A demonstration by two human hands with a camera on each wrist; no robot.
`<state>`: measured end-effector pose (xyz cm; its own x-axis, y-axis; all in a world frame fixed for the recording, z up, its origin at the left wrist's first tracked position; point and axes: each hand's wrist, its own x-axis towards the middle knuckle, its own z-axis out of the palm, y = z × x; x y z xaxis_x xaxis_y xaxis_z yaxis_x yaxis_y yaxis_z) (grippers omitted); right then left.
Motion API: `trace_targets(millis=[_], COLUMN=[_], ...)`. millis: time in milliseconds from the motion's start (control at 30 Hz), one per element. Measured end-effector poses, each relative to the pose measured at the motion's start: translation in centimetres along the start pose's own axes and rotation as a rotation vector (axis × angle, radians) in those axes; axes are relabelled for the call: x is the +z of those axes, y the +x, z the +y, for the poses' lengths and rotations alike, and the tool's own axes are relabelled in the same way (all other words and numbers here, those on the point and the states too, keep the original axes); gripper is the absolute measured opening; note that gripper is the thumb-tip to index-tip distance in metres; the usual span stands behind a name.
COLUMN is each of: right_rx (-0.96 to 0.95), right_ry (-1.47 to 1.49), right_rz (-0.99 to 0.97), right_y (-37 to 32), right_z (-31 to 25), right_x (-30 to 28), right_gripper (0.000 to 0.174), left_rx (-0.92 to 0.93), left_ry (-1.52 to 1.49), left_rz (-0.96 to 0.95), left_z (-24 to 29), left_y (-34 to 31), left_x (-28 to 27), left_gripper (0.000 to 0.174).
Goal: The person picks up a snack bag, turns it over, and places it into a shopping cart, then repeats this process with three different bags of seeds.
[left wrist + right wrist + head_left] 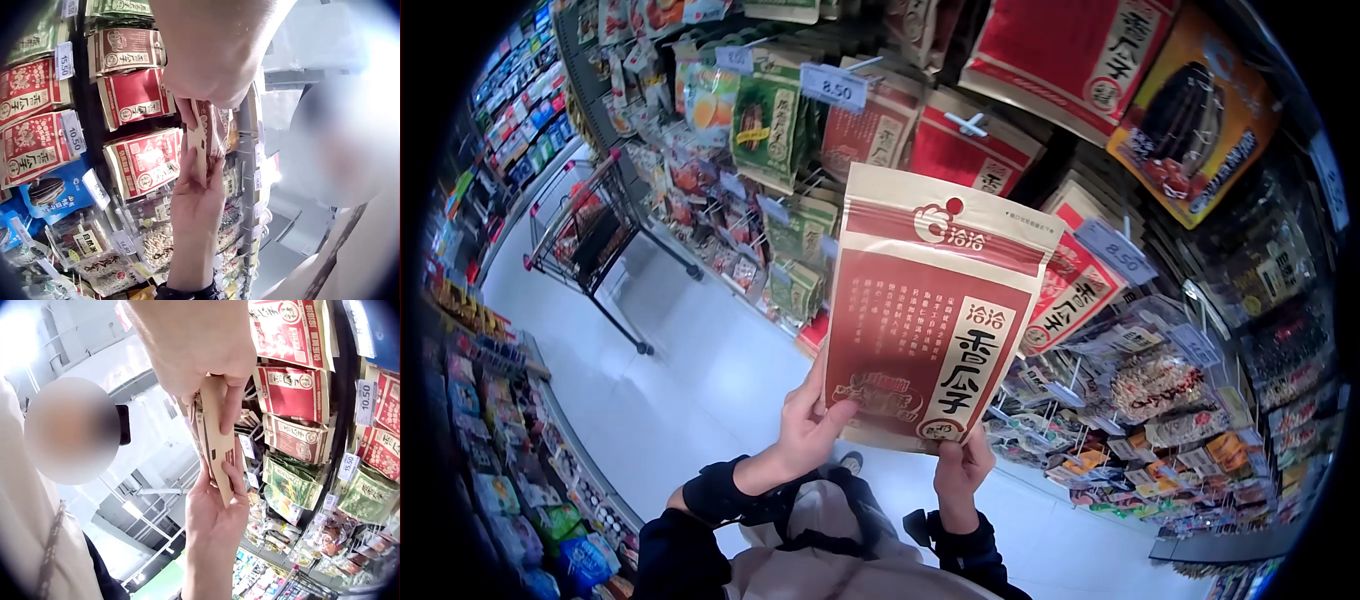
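Both hands hold a red and cream bag of sunflower seeds (905,330) upright in front of the body, its printed front facing the head camera. My left hand (808,430) grips the lower left edge, thumb across the front. At the bottom right corner my right hand (962,468) pinches the bag, thumb in front. From below, the left wrist view shows the bag's narrow cream base (199,147) between the two hands. The right wrist view shows that base (216,425) too, with fingers along both sides.
Shelves of hanging snack bags rise ahead and to the right, among them red seed bags (1060,60) and green ones (768,120). Price tags (833,88) stick out from the hooks. A shopping cart (590,230) stands on the pale floor (670,370) at left, beside another shelf (495,440).
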<state>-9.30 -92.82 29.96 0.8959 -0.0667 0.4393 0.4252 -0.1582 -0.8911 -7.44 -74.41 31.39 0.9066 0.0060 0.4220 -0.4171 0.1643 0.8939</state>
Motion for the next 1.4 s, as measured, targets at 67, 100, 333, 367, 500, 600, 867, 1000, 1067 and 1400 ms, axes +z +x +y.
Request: trace_targets(millis=[67, 100, 333, 367, 500, 600, 867, 1000, 1067, 1400], right_rx=[-0.056, -0.044, 0.055, 0.132, 0.297, 0.232, 0.152, 0.129, 0.11, 0.112], right_ry=[-0.069, -0.049, 0.26, 0.297, 0.496, 0.555, 0.631, 0.545, 0.562, 0.617], right_rz=[0.031, 0.01, -0.109, -0.122, -0.099, -0.084, -0.179, -0.219, -0.226, -0.338], right_y=[-0.1, -0.2, 1.4, 1.9, 3.2, 3.5, 3.9, 3.5, 3.4, 1.8], right_z=[0.7, 1.0, 1.8, 1.3, 0.1, -0.6, -3.3, -4.3, -5.3, -8.1], right_x=[0.7, 1.1, 4.7, 5.3, 8.3, 11.0, 18.0, 21.8, 24.0, 33.9], right_gripper=[0.031, 0.035, 0.049, 0.047, 0.045, 0.049, 0.05, 0.049, 0.05, 0.058], left_rx=[-0.001, 0.0, -0.056, -0.096, -0.117, -0.052, -0.061, -0.108, -0.124, -0.007], left_ry=[0.044, 0.068, 0.106, 0.073, -0.019, -0.057, 0.042, 0.07, 0.087, 0.084], left_rz=[0.052, 0.078, 0.11, 0.113, 0.147, 0.22, 0.333, 0.32, 0.301, 0.326], left_z=[0.1, 0.2, 0.0, 0.3, 1.5, 2.3, 4.2, 5.6, 6.4, 9.3], left_y=[-0.4, -0.6, -1.5, -1.8, -2.0, -1.9, -3.7, -4.1, -4.2, -5.7], left_x=[-0.3, -0.6, -3.5, -4.0, -6.3, -7.5, -13.8, -18.1, -20.3, -29.7], left_gripper=[0.06, 0.06, 0.058, 0.058, 0.06, 0.062, 0.062, 0.061, 0.06, 0.058])
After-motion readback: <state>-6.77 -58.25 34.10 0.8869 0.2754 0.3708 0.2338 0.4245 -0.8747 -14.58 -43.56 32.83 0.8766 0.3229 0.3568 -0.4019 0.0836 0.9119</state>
